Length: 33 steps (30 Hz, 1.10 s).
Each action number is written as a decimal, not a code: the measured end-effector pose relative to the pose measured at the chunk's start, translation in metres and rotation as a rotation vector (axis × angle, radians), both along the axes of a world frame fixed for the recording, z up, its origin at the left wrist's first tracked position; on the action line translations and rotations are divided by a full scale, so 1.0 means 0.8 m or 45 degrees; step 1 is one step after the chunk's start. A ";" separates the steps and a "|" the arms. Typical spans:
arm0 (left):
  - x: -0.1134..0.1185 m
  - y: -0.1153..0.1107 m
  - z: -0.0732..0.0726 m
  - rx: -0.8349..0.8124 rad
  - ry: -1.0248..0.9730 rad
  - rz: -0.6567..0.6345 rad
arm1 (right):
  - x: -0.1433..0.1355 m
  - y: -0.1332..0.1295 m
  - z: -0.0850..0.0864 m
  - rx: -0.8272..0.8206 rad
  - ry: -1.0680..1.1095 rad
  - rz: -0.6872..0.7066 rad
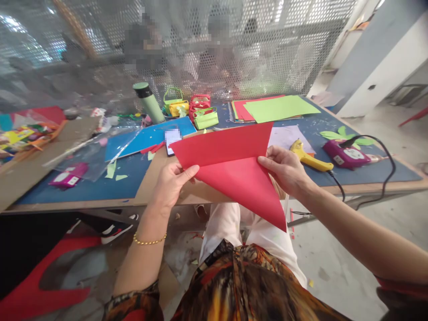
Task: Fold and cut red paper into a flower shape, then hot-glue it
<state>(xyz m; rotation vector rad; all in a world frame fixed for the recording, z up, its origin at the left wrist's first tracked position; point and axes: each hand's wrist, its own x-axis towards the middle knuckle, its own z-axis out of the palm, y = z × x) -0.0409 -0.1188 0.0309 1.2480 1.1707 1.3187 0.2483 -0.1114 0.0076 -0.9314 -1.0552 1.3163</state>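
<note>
A sheet of red paper [234,169], folded over into a pointed shape, is held up in front of me above my lap. My left hand [172,183] pinches its left edge with thumb on top. On the right side, my right hand [284,167] grips the fold near the upper corner. The lower tip of the paper points down toward my white trousers [230,227]. Behind the paper lies a brown cardboard sheet [150,178] on the blue table [100,187].
A yellow glue gun [309,158] with black cord lies right of my hand, next to a purple device [344,155]. Farther back: green and red paper sheets [277,108], small paper baskets [192,109], a green flask [149,101], a phone [172,139]. Two people sit behind the mesh screen.
</note>
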 end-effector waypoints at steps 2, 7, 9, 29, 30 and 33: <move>0.002 0.000 0.000 0.007 -0.001 0.013 | 0.001 -0.003 0.002 0.004 0.002 -0.015; -0.004 0.003 0.011 0.036 0.114 0.047 | 0.005 -0.007 0.015 0.082 -0.070 0.026; -0.010 0.007 0.023 0.074 0.188 0.023 | 0.010 -0.002 0.023 0.146 -0.141 0.044; -0.086 0.022 0.014 0.737 0.516 -0.130 | -0.010 0.038 0.014 1.367 -1.061 0.093; -0.088 0.017 -0.006 0.679 0.619 -0.213 | -0.007 0.036 -0.004 1.376 -1.147 0.139; -0.090 0.008 -0.044 0.639 0.793 -0.308 | -0.002 0.028 -0.034 1.377 -1.452 0.218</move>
